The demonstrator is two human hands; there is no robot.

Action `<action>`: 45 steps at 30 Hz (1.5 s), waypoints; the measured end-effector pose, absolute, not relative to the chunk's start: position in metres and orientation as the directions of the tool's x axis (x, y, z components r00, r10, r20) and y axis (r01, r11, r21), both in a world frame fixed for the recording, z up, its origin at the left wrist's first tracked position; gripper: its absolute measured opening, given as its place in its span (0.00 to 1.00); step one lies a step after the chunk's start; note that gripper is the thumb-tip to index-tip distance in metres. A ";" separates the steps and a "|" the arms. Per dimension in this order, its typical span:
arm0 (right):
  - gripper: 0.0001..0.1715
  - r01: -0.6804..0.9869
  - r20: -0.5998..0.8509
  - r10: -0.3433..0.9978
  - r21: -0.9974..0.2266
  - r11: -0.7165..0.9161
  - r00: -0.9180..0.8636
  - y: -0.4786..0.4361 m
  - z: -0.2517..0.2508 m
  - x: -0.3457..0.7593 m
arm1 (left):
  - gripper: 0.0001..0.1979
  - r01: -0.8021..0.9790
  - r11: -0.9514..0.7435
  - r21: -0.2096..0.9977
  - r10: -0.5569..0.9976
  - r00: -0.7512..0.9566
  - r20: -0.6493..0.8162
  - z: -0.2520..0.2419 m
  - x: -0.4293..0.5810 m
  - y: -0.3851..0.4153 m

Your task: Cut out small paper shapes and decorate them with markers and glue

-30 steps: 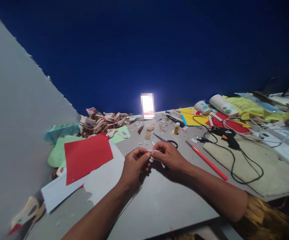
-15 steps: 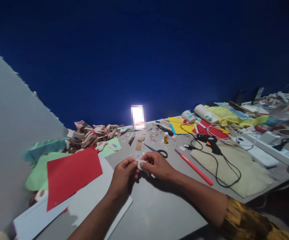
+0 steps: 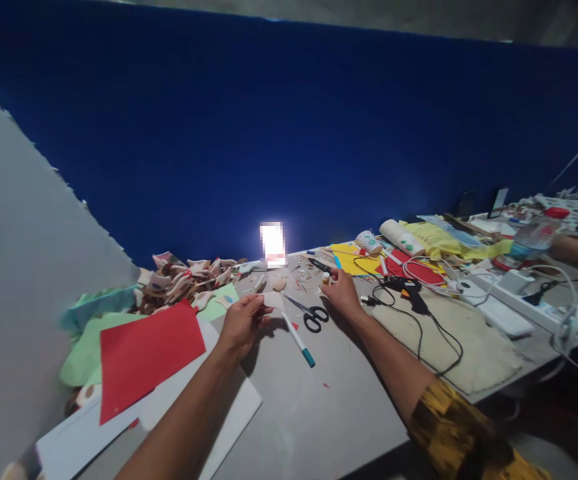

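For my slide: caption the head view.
Left hand holds a white piece; right hand touches a white-capped bottle near scissors.

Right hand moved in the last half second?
Yes: judged against the yellow sheet, the right hand has moved forward and to the right, closer to it, and is now at the small white-capped bottle.

A pixelated white rectangle (image 3: 273, 244) is glaring, casting a halo on the dim blue wall (image 3: 289, 127); soft shadow is falling below the left hand (image 3: 239, 327) across the grey surface (image 3: 313, 420); outer edges are stretching.
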State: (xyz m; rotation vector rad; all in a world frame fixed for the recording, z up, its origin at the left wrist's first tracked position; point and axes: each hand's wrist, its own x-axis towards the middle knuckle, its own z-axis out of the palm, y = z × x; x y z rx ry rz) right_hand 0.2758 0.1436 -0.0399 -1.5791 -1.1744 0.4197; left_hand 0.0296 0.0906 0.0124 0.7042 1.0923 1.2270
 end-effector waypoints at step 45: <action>0.13 0.584 0.516 0.764 -0.503 0.637 -0.387 0.078 -0.029 0.226 | 0.20 -0.358 0.266 0.895 0.946 0.273 -0.172 -0.009 0.035 0.077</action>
